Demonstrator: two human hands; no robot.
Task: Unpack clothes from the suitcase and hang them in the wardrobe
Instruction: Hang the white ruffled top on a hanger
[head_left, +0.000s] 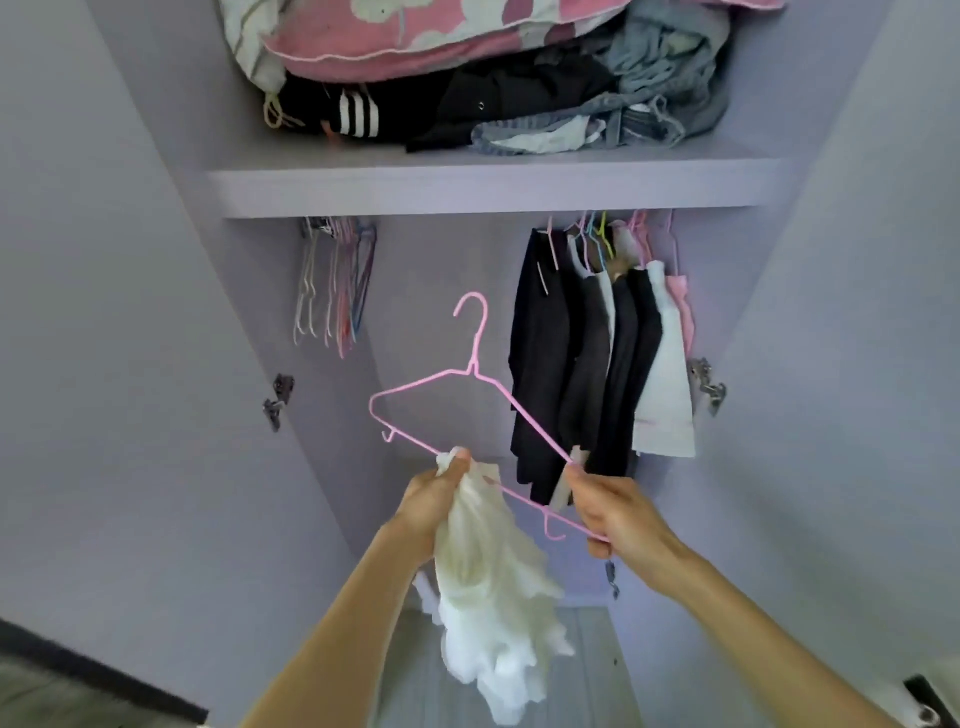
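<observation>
- Garment (483, 587), white and frilly, bunched up at the lower bar of the pink hanger (474, 367), drooping limp below that bar for most of its length.
- Judged light, soft and floppy, with no shape of its own; likely to slip on thin smooth wire. Best taken by the neckline or straps and spread over the hanger's sloping arms, not gripped mid-cloth.
- Left hand (434, 501) curled round the garment's top edge, pressing it with the thumb at the hanger's lower bar.
- Right hand (615, 514) closed round the wire at the hanger's right end.
- Hanger tilted, hook uppermost, seemingly thin and springy; worth steadying at both ends while threading.
- Behind and right of the hanger: hung clothes (571, 364), dark and pale, packed close together.
- Left of the hanger and higher: a bunch of empty hangers (332, 280).
- Above the hanger: shelf (467, 184), carrying a heap of clothes (519, 93).
- Suitcase not in view.
</observation>
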